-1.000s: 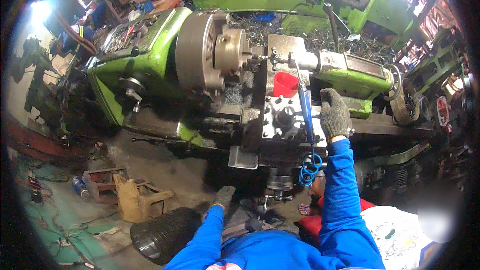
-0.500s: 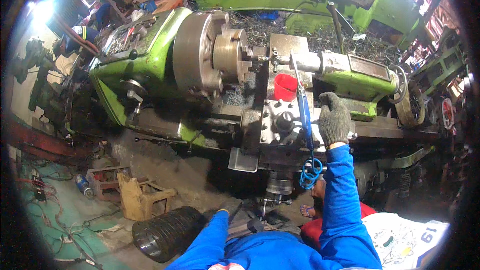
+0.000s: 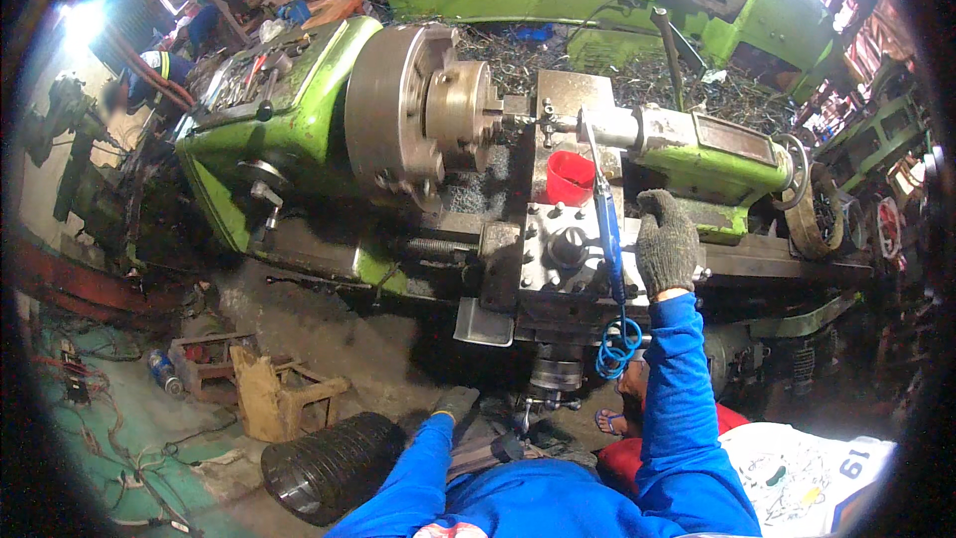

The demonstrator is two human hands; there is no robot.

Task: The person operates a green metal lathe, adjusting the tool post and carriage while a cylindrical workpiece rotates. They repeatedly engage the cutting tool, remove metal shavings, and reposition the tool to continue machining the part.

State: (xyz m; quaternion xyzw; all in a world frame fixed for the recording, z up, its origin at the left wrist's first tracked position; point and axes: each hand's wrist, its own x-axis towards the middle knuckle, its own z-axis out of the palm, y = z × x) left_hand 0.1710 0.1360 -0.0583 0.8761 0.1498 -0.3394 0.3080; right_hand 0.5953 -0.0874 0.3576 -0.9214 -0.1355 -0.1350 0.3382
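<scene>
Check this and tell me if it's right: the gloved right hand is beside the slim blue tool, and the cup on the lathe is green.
One thing is wrong: the cup is red, not green, as the head view shows. The gloved right hand is indeed beside the slim blue tool.

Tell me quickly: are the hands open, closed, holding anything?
Grey knit-gloved left hand: open or closed cannot be told.
Grey knit-gloved right hand: looks partly curled; any grip cannot be told.

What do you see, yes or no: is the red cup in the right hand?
No, the red cup is apart from the gloved right hand, above and left of it in the picture.
</scene>
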